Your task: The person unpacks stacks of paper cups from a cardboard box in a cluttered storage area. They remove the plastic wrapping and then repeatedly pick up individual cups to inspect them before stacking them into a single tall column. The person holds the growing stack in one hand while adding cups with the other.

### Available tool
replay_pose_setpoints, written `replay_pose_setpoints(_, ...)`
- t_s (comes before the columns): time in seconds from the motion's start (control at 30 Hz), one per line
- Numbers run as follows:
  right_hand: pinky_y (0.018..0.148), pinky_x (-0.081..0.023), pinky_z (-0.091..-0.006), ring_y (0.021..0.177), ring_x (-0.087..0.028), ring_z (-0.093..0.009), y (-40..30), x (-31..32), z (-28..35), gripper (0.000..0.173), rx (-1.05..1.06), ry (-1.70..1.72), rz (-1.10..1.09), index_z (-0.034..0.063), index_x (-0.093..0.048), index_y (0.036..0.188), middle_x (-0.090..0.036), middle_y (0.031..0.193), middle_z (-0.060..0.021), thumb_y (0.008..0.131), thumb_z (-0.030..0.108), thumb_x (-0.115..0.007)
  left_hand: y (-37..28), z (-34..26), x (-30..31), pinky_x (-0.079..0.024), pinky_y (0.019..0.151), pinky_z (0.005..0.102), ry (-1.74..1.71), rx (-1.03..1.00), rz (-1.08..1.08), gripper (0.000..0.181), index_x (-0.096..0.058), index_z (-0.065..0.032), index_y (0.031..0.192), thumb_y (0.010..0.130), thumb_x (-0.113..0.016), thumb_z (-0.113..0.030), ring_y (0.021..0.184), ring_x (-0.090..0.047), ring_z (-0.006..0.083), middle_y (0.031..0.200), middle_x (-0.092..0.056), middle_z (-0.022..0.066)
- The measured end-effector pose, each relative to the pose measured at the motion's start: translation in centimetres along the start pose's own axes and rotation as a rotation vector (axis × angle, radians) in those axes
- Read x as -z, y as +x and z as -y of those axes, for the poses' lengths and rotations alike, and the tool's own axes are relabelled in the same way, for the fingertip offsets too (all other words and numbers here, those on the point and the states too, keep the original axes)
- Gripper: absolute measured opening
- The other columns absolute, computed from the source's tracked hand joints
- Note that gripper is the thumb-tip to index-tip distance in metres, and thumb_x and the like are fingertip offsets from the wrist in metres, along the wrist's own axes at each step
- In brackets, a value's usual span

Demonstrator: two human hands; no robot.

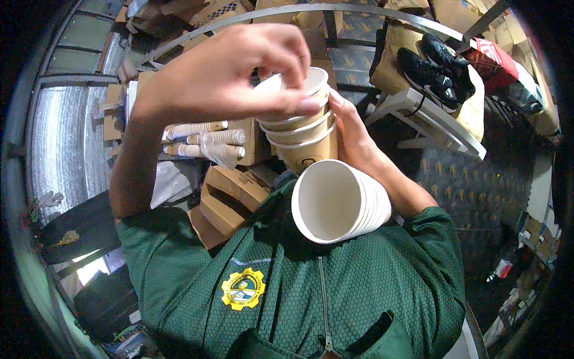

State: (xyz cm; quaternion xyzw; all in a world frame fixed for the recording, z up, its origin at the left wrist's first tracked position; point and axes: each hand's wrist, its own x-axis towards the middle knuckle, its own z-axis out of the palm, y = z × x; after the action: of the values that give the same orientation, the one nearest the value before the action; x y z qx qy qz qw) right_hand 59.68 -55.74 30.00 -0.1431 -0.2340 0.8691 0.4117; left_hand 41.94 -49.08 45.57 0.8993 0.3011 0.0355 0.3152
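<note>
My left hand reaches over the top of a stack of brown paper cups with white rims. Its thumb lies outside the uppermost cup and its bent fingers are at the rim, pinching it. Around the far right side of the same stack is my right hand, its palm and some fingers hidden behind the cups. A second nested stack, of white paper cups, lies tilted nearer to my chest, with its wide mouth facing the camera; what supports it cannot be seen.
Several long stacks of cups, partly in clear plastic, lie at the left beyond my forearm. An open cardboard box is below them. Black sneakers rest on cardboard over a white stool at the right. More cardboard boxes stand at the back.
</note>
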Motion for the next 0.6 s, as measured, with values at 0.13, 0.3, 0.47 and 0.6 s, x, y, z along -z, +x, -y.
replay_pose_setpoints(0.13, 0.109, -0.041, -0.0385, 0.130, -0.050, -0.021, -0.3, 0.3, 0.6, 0.060, -0.009, -0.048, 0.025, 0.0121, -0.041, 0.143, -0.051, 0.138, -0.0088, 0.094, 0.045, -0.056, -1.1, 0.1, 0.4, -0.042, 0.079, 0.0334, -0.048, -0.068, -0.023, 0.013, -0.071, -0.0034, 0.082, 0.083, -0.078, -0.015, 0.094, -0.056, 0.0196, 0.101, -0.059, 0.0087)
replay_pose_setpoints(0.3, 0.111, -0.039, -0.0429, 0.133, -0.049, -0.026, -0.6, 1.3, 1.0, 0.070, -0.142, 0.079, 0.012, 0.0168, -0.037, 0.147, -0.047, 0.144, -0.0115, 0.089, 0.048, -0.058, -1.0, -0.4, -0.3, -0.044, 0.078, 0.0330, -0.027, -0.098, -0.135, 0.012, -0.072, -0.0031, 0.081, 0.082, -0.079, -0.013, 0.092, -0.057, 0.0195, 0.102, -0.057, 0.0087)
replay_pose_setpoints(0.47, 0.111, -0.041, -0.0452, 0.132, -0.049, -0.027, -0.4, 1.3, 1.0, 0.075, -0.178, 0.103, 0.050, 0.0149, -0.035, 0.148, -0.047, 0.144, -0.0127, 0.088, 0.050, -0.061, -1.3, -1.1, -0.9, -0.046, 0.081, 0.0339, 0.044, -0.088, -0.190, 0.015, -0.068, -0.0024, 0.080, 0.082, -0.078, -0.012, 0.092, -0.057, 0.0191, 0.103, -0.055, 0.0089)
replay_pose_setpoints(0.6, 0.108, -0.044, -0.0489, 0.126, -0.055, -0.031, -0.4, 1.0, 0.6, 0.082, -0.133, 0.036, -0.002, 0.0097, -0.039, 0.147, -0.053, 0.139, -0.0161, 0.084, 0.055, -0.068, -1.4, -1.8, -1.4, -0.047, 0.081, 0.0326, 0.111, -0.087, -0.194, 0.016, -0.064, -0.0023, 0.079, 0.084, -0.077, -0.012, 0.091, -0.057, 0.0179, 0.103, -0.055, 0.0088)
